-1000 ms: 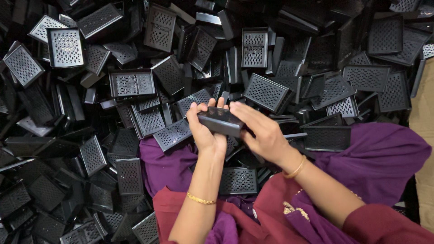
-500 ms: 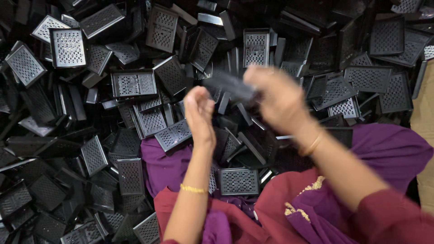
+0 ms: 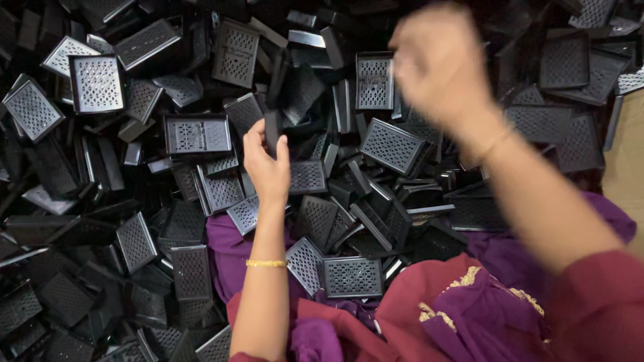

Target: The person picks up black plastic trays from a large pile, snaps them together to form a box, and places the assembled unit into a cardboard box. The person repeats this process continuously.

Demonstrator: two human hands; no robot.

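A small black plastic piece (image 3: 271, 129) is pinched upright between the thumb and fingers of the left hand (image 3: 266, 164), just above the heap of perforated black trays (image 3: 197, 135). The right hand (image 3: 437, 59) is raised and blurred; its grip cannot be told

A heap of black perforated plastic trays (image 3: 194, 134) covers the whole floor, piled at every angle; beyond the left hand's fingers (image 3: 253, 137) it runs on unbroken; purple cloth (image 3: 225, 241) lies under the trays nearest the wrist; tan floor (image 3: 627, 154) shows far right.
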